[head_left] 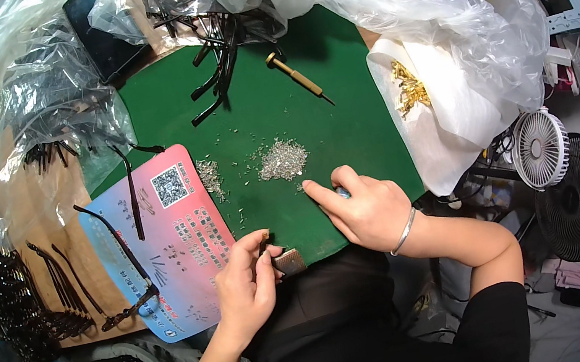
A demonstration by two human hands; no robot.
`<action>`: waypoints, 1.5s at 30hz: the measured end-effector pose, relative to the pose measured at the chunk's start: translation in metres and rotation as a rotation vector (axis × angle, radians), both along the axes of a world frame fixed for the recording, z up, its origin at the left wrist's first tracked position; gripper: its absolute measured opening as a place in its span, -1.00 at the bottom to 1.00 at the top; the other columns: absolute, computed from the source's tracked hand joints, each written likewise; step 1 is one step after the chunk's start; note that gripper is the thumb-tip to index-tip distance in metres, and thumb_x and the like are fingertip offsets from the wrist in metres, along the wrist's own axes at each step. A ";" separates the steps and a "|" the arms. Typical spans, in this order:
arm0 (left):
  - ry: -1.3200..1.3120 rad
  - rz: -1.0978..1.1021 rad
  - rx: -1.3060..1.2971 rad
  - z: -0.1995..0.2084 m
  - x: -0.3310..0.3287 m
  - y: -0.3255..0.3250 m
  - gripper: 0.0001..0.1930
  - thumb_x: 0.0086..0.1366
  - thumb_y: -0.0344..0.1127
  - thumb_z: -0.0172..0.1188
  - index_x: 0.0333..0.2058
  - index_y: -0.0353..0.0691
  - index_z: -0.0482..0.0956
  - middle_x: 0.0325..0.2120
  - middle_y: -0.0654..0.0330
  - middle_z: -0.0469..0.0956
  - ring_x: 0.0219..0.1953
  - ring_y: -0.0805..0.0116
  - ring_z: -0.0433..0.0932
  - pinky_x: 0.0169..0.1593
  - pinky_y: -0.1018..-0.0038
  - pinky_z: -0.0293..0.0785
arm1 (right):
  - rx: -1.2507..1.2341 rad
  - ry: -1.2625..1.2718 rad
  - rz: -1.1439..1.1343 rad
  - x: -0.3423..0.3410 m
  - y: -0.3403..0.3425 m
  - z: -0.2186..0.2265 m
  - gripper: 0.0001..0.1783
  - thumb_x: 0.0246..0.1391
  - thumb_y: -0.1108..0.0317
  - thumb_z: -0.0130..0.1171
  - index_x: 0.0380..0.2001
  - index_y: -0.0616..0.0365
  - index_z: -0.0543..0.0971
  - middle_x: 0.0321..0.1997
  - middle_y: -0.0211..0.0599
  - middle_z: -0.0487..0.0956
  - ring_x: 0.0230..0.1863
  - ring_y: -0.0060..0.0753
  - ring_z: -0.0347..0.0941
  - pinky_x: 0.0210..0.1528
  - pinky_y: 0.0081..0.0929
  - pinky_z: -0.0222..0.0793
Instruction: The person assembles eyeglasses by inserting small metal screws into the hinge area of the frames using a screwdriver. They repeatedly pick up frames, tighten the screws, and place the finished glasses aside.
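The left hand (247,278) pinches a small dark piece (263,246) at the green mat's (349,120) near edge; the right hand (366,206), half curled, holds a mostly hidden blue object (342,192) beside metal bits (283,160) mid-mat. Open room lies toward the mat's right edge.

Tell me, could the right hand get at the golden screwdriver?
Probably yes: just green mat lies between the right hand and the screwdriver, though that hand seems to hold something blue.
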State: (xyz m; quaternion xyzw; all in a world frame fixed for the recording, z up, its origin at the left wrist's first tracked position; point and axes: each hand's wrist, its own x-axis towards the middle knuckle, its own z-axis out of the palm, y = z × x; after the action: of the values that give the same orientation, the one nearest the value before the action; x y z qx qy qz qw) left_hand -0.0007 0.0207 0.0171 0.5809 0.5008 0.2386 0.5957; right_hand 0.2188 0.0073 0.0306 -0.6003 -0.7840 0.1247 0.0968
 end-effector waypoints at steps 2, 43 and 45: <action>0.007 -0.008 0.028 -0.001 0.000 0.000 -0.76 0.24 -0.55 -0.04 -0.10 -0.35 0.37 -0.44 0.14 0.59 -0.60 0.55 0.52 -0.51 0.64 0.46 | -0.014 -0.005 0.013 0.000 0.001 0.002 -0.56 -0.15 0.40 0.19 -0.09 0.02 0.50 -0.39 -0.32 0.35 -0.55 -0.41 0.44 -0.60 -0.50 0.39; 0.233 0.128 0.456 -0.012 0.003 -0.011 -0.77 0.13 -0.57 0.08 -0.19 -0.38 0.45 -0.48 0.03 0.57 -0.51 0.23 0.59 -0.44 0.45 0.49 | -0.405 0.395 0.133 -0.049 0.002 0.016 -0.64 0.01 0.42 0.08 -0.06 0.01 0.43 -0.39 -0.26 0.35 -0.58 -0.31 0.40 -0.60 -0.47 0.41; 0.237 0.139 0.474 -0.013 0.003 -0.012 -0.77 0.13 -0.57 0.08 -0.19 -0.37 0.45 -0.48 0.03 0.57 -0.52 0.21 0.59 -0.45 0.44 0.49 | -0.414 0.406 0.115 -0.050 0.002 0.017 -0.66 0.02 0.42 0.07 -0.07 0.02 0.44 -0.39 -0.25 0.35 -0.58 -0.29 0.40 -0.59 -0.46 0.41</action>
State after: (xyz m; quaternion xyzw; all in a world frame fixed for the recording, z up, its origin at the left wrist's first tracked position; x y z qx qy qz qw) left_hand 0.0026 0.0089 0.0039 0.6922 0.5359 0.3197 0.3625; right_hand 0.1688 0.0090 0.0475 -0.5247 -0.7393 0.4047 0.1199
